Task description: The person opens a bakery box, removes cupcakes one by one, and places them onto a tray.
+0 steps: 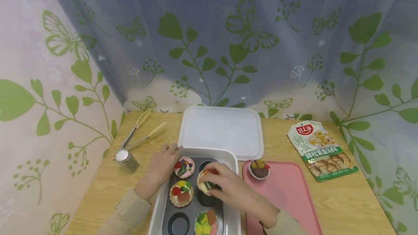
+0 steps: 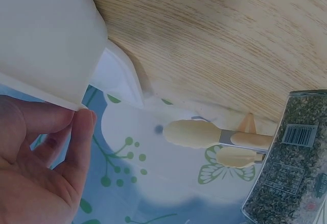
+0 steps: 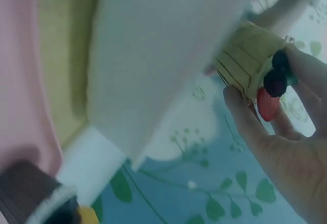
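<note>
My right hand (image 1: 228, 184) holds a toy fruit tart (image 1: 203, 188) by its sides above the right column of a dark muffin tin (image 1: 193, 209). In the right wrist view that tart (image 3: 248, 63) shows a pale ridged shell, dark berries and a red strawberry piece. With thumb and fingers, my left hand (image 2: 48, 152) pinches the rim at a corner of the white box (image 2: 46, 35) around the tin. Two topped tarts sit in the tin's left column, the pink one (image 1: 184, 168) behind the cream one (image 1: 181, 194). A yellow-and-green tart (image 1: 205, 223) is front right.
A pink tray (image 1: 294, 198) to the right bears a dark chocolate tart (image 1: 260, 169). Behind the box lies a white lid (image 1: 222, 130). Tongs (image 1: 143, 133) and a spice jar (image 1: 127, 161) are at left, a food pouch (image 1: 322, 151) at far right. Patterned curtains border the table.
</note>
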A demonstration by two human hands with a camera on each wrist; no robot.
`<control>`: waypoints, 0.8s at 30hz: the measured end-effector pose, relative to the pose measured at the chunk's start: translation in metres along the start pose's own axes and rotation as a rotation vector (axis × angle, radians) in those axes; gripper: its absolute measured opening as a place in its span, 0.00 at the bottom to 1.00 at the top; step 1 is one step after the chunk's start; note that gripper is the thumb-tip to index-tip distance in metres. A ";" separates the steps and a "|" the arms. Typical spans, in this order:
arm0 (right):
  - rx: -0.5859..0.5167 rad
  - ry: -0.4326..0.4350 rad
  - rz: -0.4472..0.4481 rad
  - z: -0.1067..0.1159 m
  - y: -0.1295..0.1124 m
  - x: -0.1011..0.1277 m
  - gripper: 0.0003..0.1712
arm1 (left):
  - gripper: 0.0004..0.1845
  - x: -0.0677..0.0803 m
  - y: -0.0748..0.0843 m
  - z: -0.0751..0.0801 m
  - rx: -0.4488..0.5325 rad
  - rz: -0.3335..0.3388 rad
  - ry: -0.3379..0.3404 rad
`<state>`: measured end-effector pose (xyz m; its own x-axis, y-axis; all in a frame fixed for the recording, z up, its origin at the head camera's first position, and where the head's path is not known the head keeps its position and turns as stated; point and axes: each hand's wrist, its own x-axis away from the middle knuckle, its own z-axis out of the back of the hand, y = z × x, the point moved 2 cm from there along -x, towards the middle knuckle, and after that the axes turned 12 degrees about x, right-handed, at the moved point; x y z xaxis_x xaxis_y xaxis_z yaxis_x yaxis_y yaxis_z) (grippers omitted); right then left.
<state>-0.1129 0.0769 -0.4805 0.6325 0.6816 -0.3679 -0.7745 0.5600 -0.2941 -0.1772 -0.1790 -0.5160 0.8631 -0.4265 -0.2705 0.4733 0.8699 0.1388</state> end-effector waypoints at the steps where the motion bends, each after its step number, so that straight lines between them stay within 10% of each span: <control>1: 0.002 0.017 -0.015 0.006 0.000 0.000 0.24 | 0.28 0.000 0.000 0.000 0.003 -0.004 0.005; 24: 0.263 0.365 -0.327 0.119 0.085 0.056 0.32 | 0.25 -0.001 0.001 -0.001 0.030 -0.013 0.030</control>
<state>-0.1428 0.2192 -0.4208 0.7605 0.2713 -0.5900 -0.4811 0.8456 -0.2314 -0.1778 -0.1776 -0.5170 0.8515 -0.4294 -0.3008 0.4896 0.8565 0.1632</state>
